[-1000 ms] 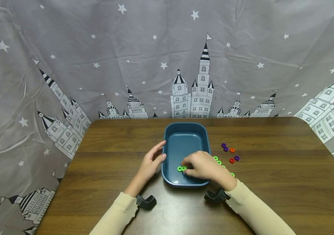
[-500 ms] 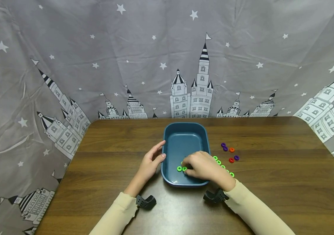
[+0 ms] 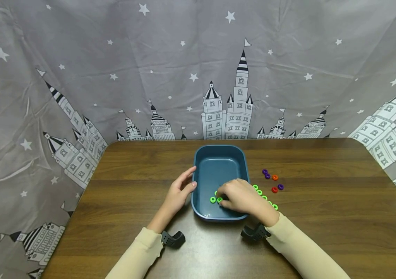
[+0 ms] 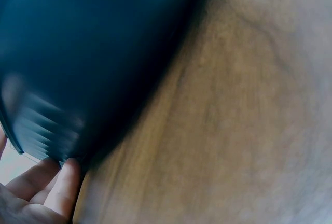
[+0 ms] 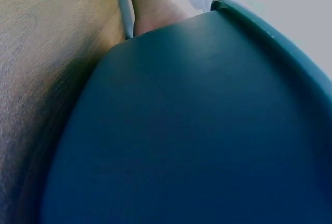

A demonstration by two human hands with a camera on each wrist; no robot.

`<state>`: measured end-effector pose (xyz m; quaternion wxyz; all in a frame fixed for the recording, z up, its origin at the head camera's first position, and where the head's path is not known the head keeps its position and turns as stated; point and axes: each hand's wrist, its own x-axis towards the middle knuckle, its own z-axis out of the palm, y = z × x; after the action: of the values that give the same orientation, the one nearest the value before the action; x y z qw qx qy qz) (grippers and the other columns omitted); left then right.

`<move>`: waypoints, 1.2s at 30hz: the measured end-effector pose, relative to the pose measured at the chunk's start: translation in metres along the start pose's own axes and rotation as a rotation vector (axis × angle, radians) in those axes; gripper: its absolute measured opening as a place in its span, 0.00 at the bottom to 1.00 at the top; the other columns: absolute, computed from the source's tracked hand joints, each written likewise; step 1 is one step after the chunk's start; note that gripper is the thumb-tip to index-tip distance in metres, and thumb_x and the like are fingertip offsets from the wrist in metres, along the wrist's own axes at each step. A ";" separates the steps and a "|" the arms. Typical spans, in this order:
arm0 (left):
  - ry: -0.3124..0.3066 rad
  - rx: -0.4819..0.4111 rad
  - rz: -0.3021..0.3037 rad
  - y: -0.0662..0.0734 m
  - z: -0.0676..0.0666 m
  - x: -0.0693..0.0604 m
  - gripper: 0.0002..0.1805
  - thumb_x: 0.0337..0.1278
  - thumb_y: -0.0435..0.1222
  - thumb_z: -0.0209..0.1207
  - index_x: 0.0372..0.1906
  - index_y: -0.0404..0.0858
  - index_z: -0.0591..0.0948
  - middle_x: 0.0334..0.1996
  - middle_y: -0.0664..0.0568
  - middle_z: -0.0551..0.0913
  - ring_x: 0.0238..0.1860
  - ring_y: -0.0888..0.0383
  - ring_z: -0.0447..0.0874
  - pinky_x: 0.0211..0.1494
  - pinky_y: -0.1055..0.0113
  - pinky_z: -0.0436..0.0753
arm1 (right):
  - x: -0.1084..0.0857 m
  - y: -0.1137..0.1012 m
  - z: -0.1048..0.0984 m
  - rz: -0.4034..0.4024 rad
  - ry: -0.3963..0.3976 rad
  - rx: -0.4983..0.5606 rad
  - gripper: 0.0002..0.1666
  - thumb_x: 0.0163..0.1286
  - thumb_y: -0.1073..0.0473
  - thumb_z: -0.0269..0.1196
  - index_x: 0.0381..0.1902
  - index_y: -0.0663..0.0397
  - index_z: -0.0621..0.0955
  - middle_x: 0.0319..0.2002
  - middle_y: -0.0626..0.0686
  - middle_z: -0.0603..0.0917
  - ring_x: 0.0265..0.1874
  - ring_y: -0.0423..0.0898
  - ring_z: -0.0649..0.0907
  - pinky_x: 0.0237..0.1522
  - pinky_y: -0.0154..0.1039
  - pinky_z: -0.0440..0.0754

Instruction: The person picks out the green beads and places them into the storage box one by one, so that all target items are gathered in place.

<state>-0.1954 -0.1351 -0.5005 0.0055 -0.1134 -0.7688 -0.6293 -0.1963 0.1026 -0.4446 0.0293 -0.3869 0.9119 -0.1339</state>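
Nearest, a pale sleeve (image 3: pixel 136 252) and a black wrist mount (image 3: pixel 173 240) on each arm lie over the near half of the desk (image 3: pixel 340 217). The blue tray (image 3: pixel 220 170) sits upright around the middle of the desk's width, its far rim near the desk's far edge. The right hand (image 3: pixel 241 197) reaches over the tray's right rim with fingers curled downward, hiding the tray's near right corner; whether they pinch a ring cannot be told. Three green rings (image 3: pixel 213 200) show on the tray floor in its nearer half, one by the thumb and one partly covered by the index finger. The left hand (image 3: pixel 178 190) rests against the tray's left wall, thumb and fingers spread apart. Outside the right rim, more green rings (image 3: pixel 255 187) line up toward the right wrist, which partly blocks them. Farther right lie a red ring (image 3: pixel 275 190), three purple rings (image 3: pixel 280 186) and an orange ring (image 3: pixel 275 177). Beyond the desk's far edge hangs a grey castle-print curtain (image 3: pixel 131 77).
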 end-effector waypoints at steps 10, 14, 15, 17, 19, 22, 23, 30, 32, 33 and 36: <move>0.001 0.007 0.024 0.001 -0.001 0.001 0.28 0.70 0.30 0.57 0.73 0.36 0.71 0.72 0.36 0.72 0.69 0.36 0.74 0.67 0.52 0.77 | 0.001 0.000 0.000 0.005 -0.003 -0.009 0.07 0.63 0.55 0.72 0.39 0.48 0.90 0.34 0.45 0.91 0.31 0.41 0.85 0.39 0.41 0.84; 0.001 0.006 0.026 0.000 -0.002 0.002 0.28 0.70 0.30 0.57 0.73 0.36 0.71 0.72 0.36 0.73 0.69 0.37 0.74 0.68 0.53 0.77 | 0.001 0.001 0.000 -0.005 0.010 -0.022 0.04 0.63 0.56 0.72 0.35 0.47 0.90 0.30 0.44 0.90 0.28 0.39 0.83 0.36 0.39 0.83; 0.001 0.005 0.024 0.001 -0.002 0.002 0.28 0.70 0.30 0.57 0.73 0.36 0.71 0.72 0.37 0.73 0.69 0.37 0.74 0.68 0.53 0.77 | 0.001 0.001 0.000 -0.006 0.013 -0.023 0.04 0.63 0.55 0.72 0.35 0.47 0.89 0.30 0.43 0.89 0.28 0.39 0.83 0.36 0.39 0.82; 0.001 0.003 0.021 0.001 -0.002 0.002 0.28 0.70 0.30 0.57 0.73 0.37 0.71 0.72 0.37 0.73 0.69 0.37 0.74 0.68 0.51 0.77 | 0.001 0.001 0.001 -0.007 0.016 -0.023 0.04 0.63 0.55 0.73 0.34 0.47 0.89 0.29 0.43 0.89 0.27 0.38 0.82 0.35 0.39 0.82; 0.002 0.001 0.015 0.001 -0.002 0.002 0.28 0.70 0.30 0.57 0.73 0.37 0.71 0.72 0.37 0.72 0.69 0.37 0.74 0.68 0.50 0.77 | 0.001 0.001 0.001 -0.005 0.019 -0.023 0.04 0.63 0.55 0.72 0.34 0.47 0.89 0.29 0.43 0.89 0.28 0.39 0.83 0.36 0.40 0.82; 0.004 0.006 0.010 0.000 -0.002 0.002 0.28 0.70 0.30 0.57 0.73 0.37 0.71 0.72 0.37 0.73 0.69 0.37 0.74 0.68 0.48 0.77 | 0.001 0.001 0.001 0.003 0.036 -0.012 0.06 0.63 0.55 0.72 0.37 0.48 0.90 0.32 0.45 0.90 0.30 0.40 0.85 0.39 0.41 0.84; 0.005 0.009 0.010 0.000 -0.001 0.001 0.28 0.70 0.30 0.57 0.73 0.37 0.71 0.72 0.36 0.73 0.69 0.37 0.75 0.68 0.49 0.77 | 0.001 0.000 0.001 0.006 0.044 -0.007 0.06 0.63 0.55 0.72 0.37 0.48 0.90 0.33 0.45 0.91 0.31 0.41 0.86 0.40 0.41 0.84; -0.004 0.009 0.018 0.000 -0.001 -0.001 0.28 0.70 0.31 0.57 0.73 0.36 0.70 0.72 0.35 0.72 0.69 0.36 0.74 0.68 0.48 0.76 | -0.001 0.000 0.001 0.004 0.110 0.026 0.09 0.63 0.55 0.71 0.39 0.50 0.91 0.36 0.47 0.92 0.37 0.43 0.89 0.43 0.43 0.85; -0.004 0.007 0.023 0.000 -0.001 -0.001 0.28 0.70 0.31 0.57 0.73 0.36 0.70 0.72 0.35 0.72 0.69 0.36 0.74 0.68 0.49 0.76 | -0.002 0.001 0.002 -0.002 0.127 0.039 0.08 0.63 0.55 0.71 0.39 0.50 0.90 0.35 0.47 0.91 0.36 0.43 0.88 0.42 0.42 0.85; -0.003 0.008 0.024 0.000 -0.001 -0.001 0.28 0.70 0.31 0.57 0.73 0.36 0.70 0.72 0.35 0.72 0.69 0.36 0.74 0.68 0.49 0.77 | -0.002 0.001 0.002 -0.003 0.141 0.054 0.08 0.63 0.55 0.71 0.39 0.50 0.90 0.35 0.47 0.91 0.36 0.43 0.88 0.42 0.42 0.85; 0.001 0.008 0.026 -0.001 0.000 0.000 0.28 0.70 0.30 0.57 0.73 0.35 0.71 0.71 0.35 0.73 0.69 0.35 0.74 0.67 0.52 0.78 | -0.004 0.003 0.001 -0.028 0.229 0.120 0.08 0.63 0.57 0.71 0.39 0.52 0.90 0.34 0.47 0.91 0.35 0.41 0.88 0.41 0.39 0.85</move>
<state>-0.1951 -0.1353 -0.5013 0.0142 -0.1230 -0.7697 -0.6263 -0.1959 0.1070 -0.4467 -0.0536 -0.3794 0.8941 -0.2318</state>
